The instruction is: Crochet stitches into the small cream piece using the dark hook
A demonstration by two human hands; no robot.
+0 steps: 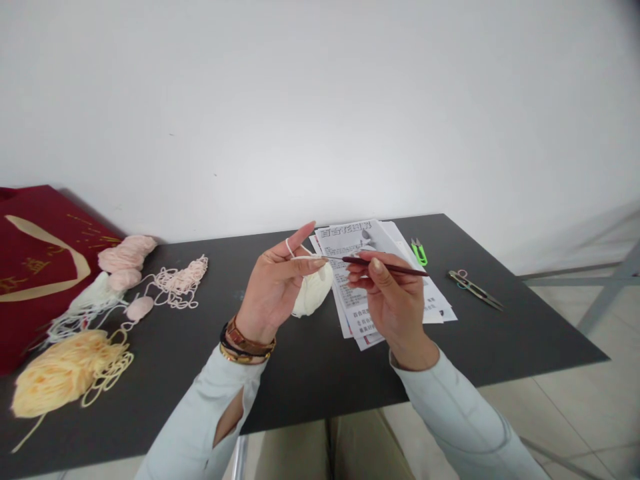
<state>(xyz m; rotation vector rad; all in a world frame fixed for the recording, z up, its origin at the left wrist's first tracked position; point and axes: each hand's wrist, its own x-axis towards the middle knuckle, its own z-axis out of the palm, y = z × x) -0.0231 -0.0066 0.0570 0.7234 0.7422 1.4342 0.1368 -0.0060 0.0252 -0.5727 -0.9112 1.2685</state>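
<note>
My left hand (273, 287) is raised over the table with a strand of white yarn (289, 248) looped round its index finger. Its thumb pinches the yarn beside the tip of a crochet hook. In my right hand (393, 293) the dark-handled crochet hook (405, 269) is held like a pen, its metal end pointing left to the left fingertips. Whether a stitch sits on the hook is too small to tell. Behind my left hand, partly hidden by it, a white ball of yarn (315, 293) rests next to the papers.
Printed sheets (350, 293) lie stacked behind my right hand. Green thread snips (419, 252) and scissors (475, 289) lie to the right. On the left are yellow yarn (63, 373), pink yarn (183, 283), white yarn (85, 303) and a red bag (45, 267). A wall stands behind the black table (310, 393).
</note>
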